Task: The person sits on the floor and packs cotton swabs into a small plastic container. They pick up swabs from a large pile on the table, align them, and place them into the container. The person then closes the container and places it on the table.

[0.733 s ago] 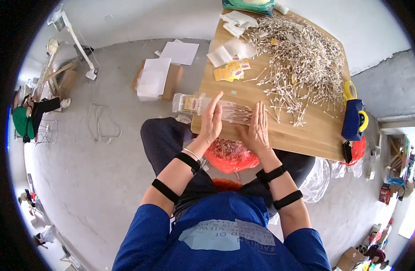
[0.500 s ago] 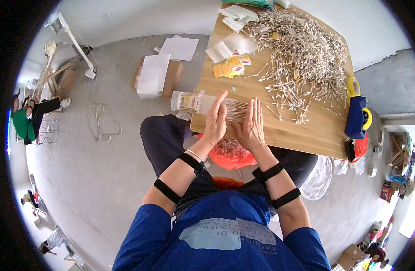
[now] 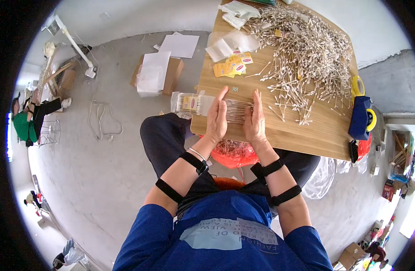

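A small bundle of cotton swabs [image 3: 237,111] lies flat on the table near its front edge, between my two hands. My left hand [image 3: 216,118] stands on edge at the bundle's left end, fingers stretched out. Facing it at the other end is my right hand [image 3: 255,119], also with straight fingers, its palm side touching the swab tips. Neither hand is closed round the swabs. Left of my left hand, a clear bag [image 3: 188,103] filled with swabs and a yellow card sits at the table's left edge. A large heap of loose swabs [image 3: 309,52] spreads over the far right.
Yellow cards [image 3: 232,66] and clear plastic bags [image 3: 232,44] lie on the wooden table [image 3: 306,140]. A blue tape dispenser [image 3: 360,118] is at its right edge. Below the front edge hangs a red bag [image 3: 232,153] with swabs inside. A cardboard box [image 3: 172,77] with papers stands on the floor.
My right hand has shifted slightly right and turned more upright, widening the gap between my hands. More of the swab bundle shows between them. My left hand has barely moved.
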{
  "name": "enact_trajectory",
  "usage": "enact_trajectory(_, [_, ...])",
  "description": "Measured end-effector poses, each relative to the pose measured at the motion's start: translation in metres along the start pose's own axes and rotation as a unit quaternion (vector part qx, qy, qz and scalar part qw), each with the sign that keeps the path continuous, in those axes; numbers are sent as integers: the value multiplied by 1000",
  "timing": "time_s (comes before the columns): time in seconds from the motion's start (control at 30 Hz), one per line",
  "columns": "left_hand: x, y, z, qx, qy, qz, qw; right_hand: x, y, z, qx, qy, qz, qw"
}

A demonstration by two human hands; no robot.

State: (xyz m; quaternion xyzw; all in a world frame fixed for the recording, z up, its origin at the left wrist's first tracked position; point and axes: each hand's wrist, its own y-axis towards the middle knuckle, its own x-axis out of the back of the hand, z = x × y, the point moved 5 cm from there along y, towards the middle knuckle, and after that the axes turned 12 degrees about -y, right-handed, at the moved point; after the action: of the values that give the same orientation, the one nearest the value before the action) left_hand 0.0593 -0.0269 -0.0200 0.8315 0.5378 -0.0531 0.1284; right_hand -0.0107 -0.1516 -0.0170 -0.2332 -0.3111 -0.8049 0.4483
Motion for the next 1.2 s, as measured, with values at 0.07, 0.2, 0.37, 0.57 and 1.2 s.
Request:
enact_trajectory(0.07, [-1, 0, 2, 8, -13, 9, 1000, -4, 2, 0, -2, 40, 19, 999])
enact_trajectory(0.2, [0, 2, 2, 11, -4, 21, 1000, -8, -1, 11, -16, 71, 47, 996])
enact_trajectory(0.37, [3, 2, 11, 21, -100, 26, 994, -9, -5, 17, -25, 111, 33, 993])
enact_trajectory(0.57, [4, 2, 12, 2, -158, -23, 987, -10, 3, 12, -32, 62, 19, 997])
enact_trajectory(1.2, [9, 2, 21, 32, -193, 15, 981, 9, 5, 19, 93, -146, 46, 984])
